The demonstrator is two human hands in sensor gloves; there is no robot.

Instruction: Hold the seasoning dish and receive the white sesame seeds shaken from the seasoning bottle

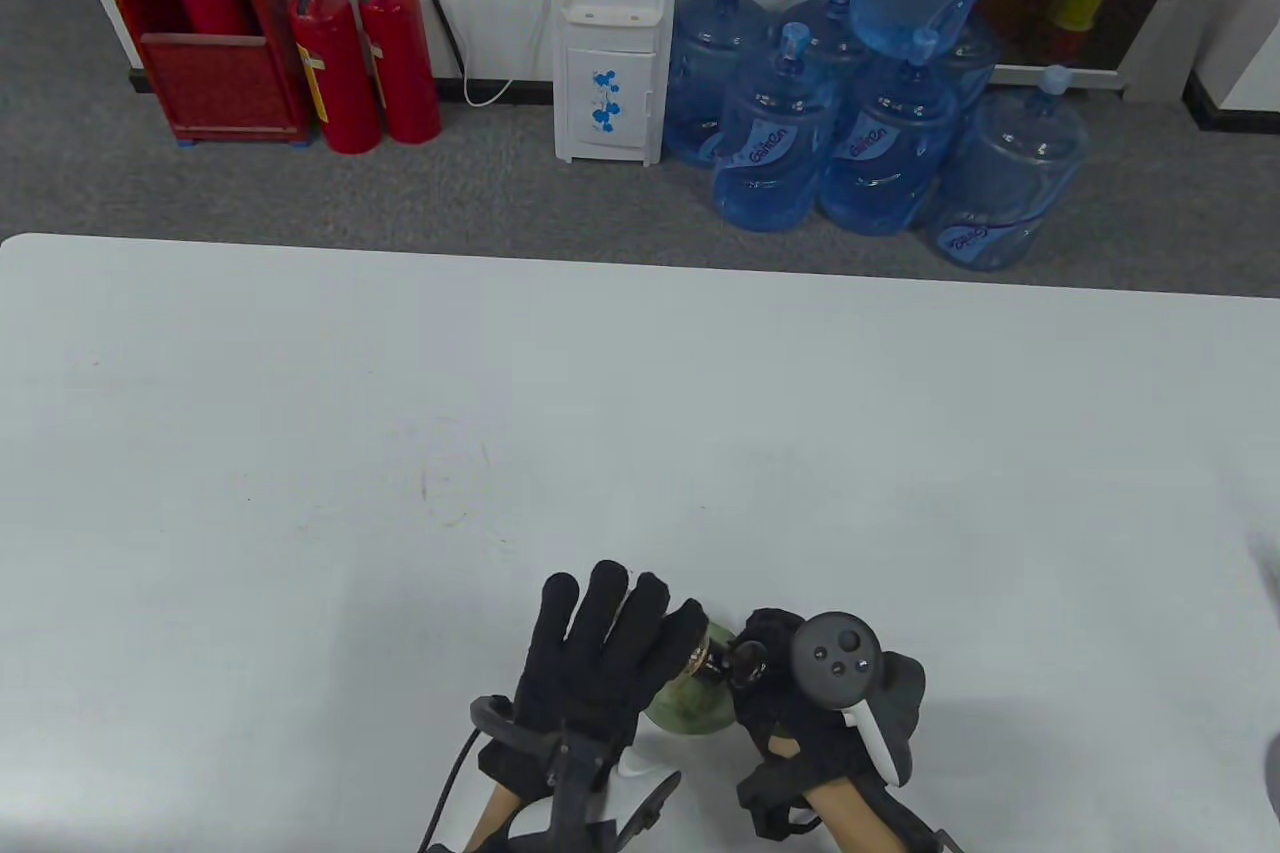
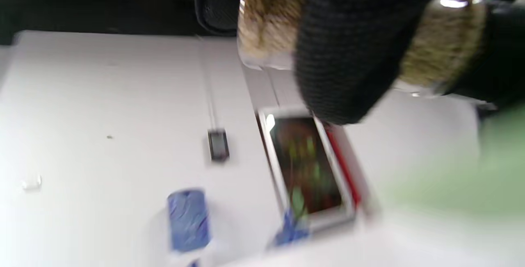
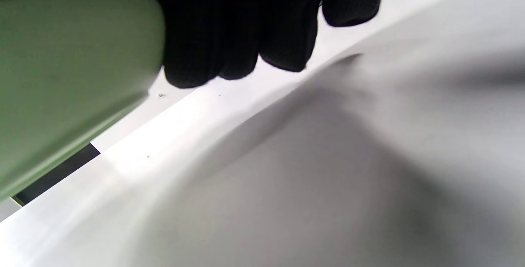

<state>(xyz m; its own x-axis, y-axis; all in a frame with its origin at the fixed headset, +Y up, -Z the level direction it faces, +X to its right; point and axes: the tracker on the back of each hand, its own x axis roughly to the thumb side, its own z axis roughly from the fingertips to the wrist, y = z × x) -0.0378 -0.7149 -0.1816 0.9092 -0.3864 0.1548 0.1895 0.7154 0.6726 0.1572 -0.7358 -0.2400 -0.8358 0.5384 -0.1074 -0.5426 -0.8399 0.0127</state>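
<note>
A pale green seasoning dish [image 1: 688, 705] is held just above the table's near edge, between my two hands. My right hand [image 1: 768, 683] grips its right rim; in the right wrist view the gloved fingers [image 3: 229, 33] curl beside the dish [image 3: 69, 66]. My left hand [image 1: 612, 638] holds a clear seasoning bottle [image 1: 703, 656] of tan sesame seeds, lying on its side over the dish. In the left wrist view one gloved finger [image 2: 340, 53] wraps across the bottle [image 2: 445, 41], with the dish [image 2: 451, 168] a green blur below. No falling seeds can be made out.
The white table [image 1: 640, 413] stretches away in front of the hands. Beyond its far edge, on the floor, stand blue water jugs [image 1: 860, 133], a water dispenser [image 1: 610, 33] and red fire extinguishers [image 1: 365, 58].
</note>
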